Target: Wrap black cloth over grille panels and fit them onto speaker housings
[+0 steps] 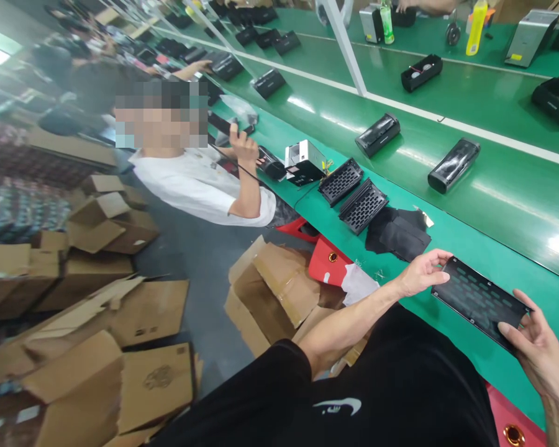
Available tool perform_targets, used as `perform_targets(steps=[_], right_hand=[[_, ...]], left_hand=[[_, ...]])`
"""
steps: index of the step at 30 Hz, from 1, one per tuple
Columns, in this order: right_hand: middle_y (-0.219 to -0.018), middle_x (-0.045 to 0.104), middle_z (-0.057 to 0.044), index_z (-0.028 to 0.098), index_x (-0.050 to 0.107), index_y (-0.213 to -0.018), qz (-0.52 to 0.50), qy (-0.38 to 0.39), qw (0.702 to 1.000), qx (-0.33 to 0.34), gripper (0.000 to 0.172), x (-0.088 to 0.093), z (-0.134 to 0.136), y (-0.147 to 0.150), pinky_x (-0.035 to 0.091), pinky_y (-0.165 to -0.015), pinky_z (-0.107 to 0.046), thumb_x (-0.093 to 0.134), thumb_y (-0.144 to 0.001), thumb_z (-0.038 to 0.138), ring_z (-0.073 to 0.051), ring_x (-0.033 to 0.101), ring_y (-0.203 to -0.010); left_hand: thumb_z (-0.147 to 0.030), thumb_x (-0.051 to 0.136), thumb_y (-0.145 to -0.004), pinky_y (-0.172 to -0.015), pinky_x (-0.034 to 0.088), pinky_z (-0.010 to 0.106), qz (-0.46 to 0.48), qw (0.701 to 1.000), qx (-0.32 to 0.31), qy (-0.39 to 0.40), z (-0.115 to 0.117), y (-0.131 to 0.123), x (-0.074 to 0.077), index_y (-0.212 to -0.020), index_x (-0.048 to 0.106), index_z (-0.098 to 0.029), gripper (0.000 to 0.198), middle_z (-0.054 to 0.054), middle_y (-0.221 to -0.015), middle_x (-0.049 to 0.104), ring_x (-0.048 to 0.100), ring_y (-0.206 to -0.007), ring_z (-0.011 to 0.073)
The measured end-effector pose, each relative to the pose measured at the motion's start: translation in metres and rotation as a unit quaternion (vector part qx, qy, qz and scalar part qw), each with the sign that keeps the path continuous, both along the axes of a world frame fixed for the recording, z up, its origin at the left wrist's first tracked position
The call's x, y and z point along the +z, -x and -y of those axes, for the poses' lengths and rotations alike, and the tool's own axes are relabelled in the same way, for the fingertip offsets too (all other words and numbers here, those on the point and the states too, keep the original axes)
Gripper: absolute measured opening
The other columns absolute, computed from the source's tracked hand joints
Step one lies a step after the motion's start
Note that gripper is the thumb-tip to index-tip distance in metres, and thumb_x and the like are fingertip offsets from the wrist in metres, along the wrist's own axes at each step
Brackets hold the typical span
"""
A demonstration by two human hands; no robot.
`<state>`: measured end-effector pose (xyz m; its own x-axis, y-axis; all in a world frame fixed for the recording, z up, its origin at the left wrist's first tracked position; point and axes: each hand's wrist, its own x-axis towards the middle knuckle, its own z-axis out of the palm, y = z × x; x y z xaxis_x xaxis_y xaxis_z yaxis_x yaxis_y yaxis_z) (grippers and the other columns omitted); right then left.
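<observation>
A black speaker grille panel [479, 301] with rows of slots, a dark sheet apparently lying over them, is held level above the green bench. My left hand [423, 273] pinches its left end between thumb and fingers. At the opposite end, my right hand [533, 332] grips the panel, thumb on top. Just beyond my left hand lies a loose pile of black fabric sheets [398, 233]. Two more slotted black grilles, a nearer one [363, 206] and a farther one [340, 181], rest beside that pile.
Black speaker bodies [454, 164] lie along the green line [507, 214]. To the left, a co-worker in a white shirt [200, 183] sits at the bench near a silver-and-black box [304, 162]. Open cardboard boxes [270, 292] stand on the floor beside red stools [326, 261].
</observation>
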<state>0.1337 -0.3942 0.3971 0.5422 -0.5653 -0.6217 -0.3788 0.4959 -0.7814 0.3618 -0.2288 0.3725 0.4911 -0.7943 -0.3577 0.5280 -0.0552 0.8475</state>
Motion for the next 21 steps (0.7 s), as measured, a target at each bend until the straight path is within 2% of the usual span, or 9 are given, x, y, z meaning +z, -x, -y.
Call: perform_targets(steps=[3, 6, 10, 15, 18, 21], right_hand=[[-0.119, 0.072, -0.009, 0.032, 0.054, -0.154, -0.002, -0.008, 1.0, -0.002, 0.107, -0.001, 0.0, 0.001, 0.063, -0.083, -0.034, 0.101, -0.059, 0.046, -0.027, 0.073, -0.103], [-0.12, 0.071, -0.009, 0.032, 0.054, -0.154, -0.003, -0.005, 1.0, -0.002, 0.107, -0.004, 0.0, 0.002, 0.063, -0.08, -0.031, 0.101, -0.059, 0.045, -0.025, 0.072, -0.099], [-0.111, 0.072, -0.006, 0.032, 0.056, -0.152, -0.003, -0.01, 1.0, -0.004, 0.104, -0.006, 0.0, 0.003, 0.063, -0.08, -0.034, 0.101, -0.059, 0.044, -0.026, 0.071, -0.098], [-0.094, 0.071, -0.002, 0.032, 0.066, -0.14, -0.013, -0.013, 1.0, -0.016, 0.073, -0.011, -0.001, 0.002, 0.061, -0.082, -0.036, 0.091, -0.074, 0.053, -0.025, 0.07, -0.088], [-0.096, 0.074, -0.003, 0.033, 0.071, -0.128, -0.011, -0.017, 0.999, -0.031, 0.061, -0.017, -0.001, 0.001, 0.06, -0.085, -0.04, 0.09, -0.073, 0.054, -0.026, 0.07, -0.087], [-0.091, 0.073, -0.001, 0.033, 0.074, -0.117, -0.009, -0.024, 0.999, -0.033, 0.053, -0.02, 0.0, 0.0, 0.06, -0.08, -0.038, 0.092, -0.07, 0.051, -0.024, 0.068, -0.081]], left_hand=[[-0.042, 0.097, -0.066, -0.088, 0.05, 0.029, -0.005, 1.0, 0.004, -0.006, 0.002, 0.0, -0.003, -0.119, 0.072, -0.017, 0.064, 0.009, -0.11, 0.069, 0.063, -0.1, 0.0184], [-0.039, 0.094, -0.068, -0.085, 0.048, 0.028, -0.008, 1.0, 0.005, -0.018, 0.002, 0.0, -0.004, -0.119, 0.072, -0.017, 0.061, 0.008, -0.109, 0.069, 0.062, -0.098, 0.0176], [-0.036, 0.092, -0.066, -0.077, 0.045, 0.025, -0.013, 0.999, 0.011, -0.028, 0.002, 0.0, -0.002, -0.119, 0.072, -0.017, 0.059, 0.006, -0.105, 0.069, 0.06, -0.09, 0.0152], [-0.048, 0.088, -0.072, -0.063, 0.036, 0.023, -0.036, 0.997, 0.008, -0.066, 0.003, 0.003, -0.002, -0.119, 0.069, -0.017, 0.059, 0.002, -0.096, 0.066, 0.051, -0.068, 0.0086], [-0.053, 0.085, -0.075, -0.065, 0.035, 0.024, -0.011, 0.997, 0.021, -0.074, 0.004, 0.005, -0.006, -0.115, 0.069, -0.017, 0.056, -0.002, -0.085, 0.062, 0.047, -0.066, 0.0083], [-0.053, 0.084, -0.078, -0.067, 0.035, 0.024, 0.003, 0.998, 0.015, -0.068, 0.003, 0.005, -0.009, -0.113, 0.068, -0.017, 0.053, -0.003, -0.082, 0.06, 0.046, -0.066, 0.0083]])
